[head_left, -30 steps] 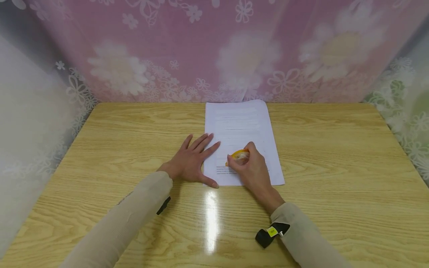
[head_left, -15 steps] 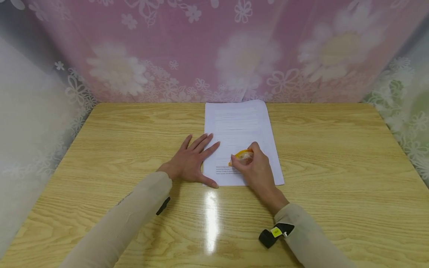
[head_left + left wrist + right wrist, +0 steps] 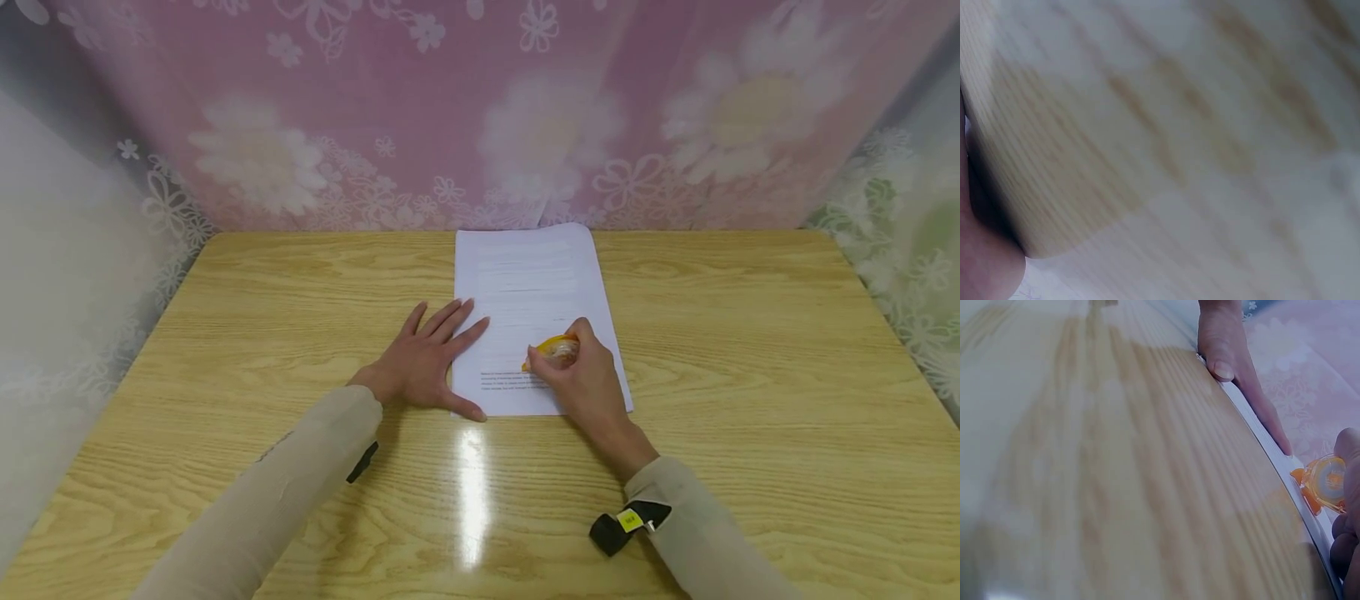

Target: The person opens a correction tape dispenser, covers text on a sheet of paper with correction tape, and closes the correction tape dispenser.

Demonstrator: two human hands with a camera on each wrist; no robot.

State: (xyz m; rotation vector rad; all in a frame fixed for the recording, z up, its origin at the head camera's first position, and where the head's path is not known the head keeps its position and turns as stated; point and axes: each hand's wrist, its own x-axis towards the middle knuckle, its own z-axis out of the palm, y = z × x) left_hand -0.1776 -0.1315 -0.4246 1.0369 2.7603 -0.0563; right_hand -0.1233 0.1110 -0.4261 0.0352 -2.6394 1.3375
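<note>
White sheets of paper (image 3: 536,250) lie on the wooden table, some printed lines visible near the bottom and pale white strips across rows higher up. My left hand (image 3: 427,358) rests on the paper's left edge with fingers spread flat. Between thumb and fingers, my right hand (image 3: 596,375) holds an orange, clear-cased correction tape (image 3: 558,352), its tip down at the paper just above the printed lines. The right wrist view shows the correction tape (image 3: 1327,481) at the sheet's edge, the left hand (image 3: 1229,356) beyond. Only a bit of the left hand (image 3: 991,262) enters the left wrist view.
The wooden table (image 3: 300,283) extends on both sides of the paper. A pink flowered cloth (image 3: 420,117) hangs behind its far edge. Black wrist cameras are strapped on both sleeves, the right camera (image 3: 611,533) near the tabletop.
My right hand has slid a little to the right along the paper with the correction tape, uncovering more of the printed lines. The left hand stays put on the sheet.
</note>
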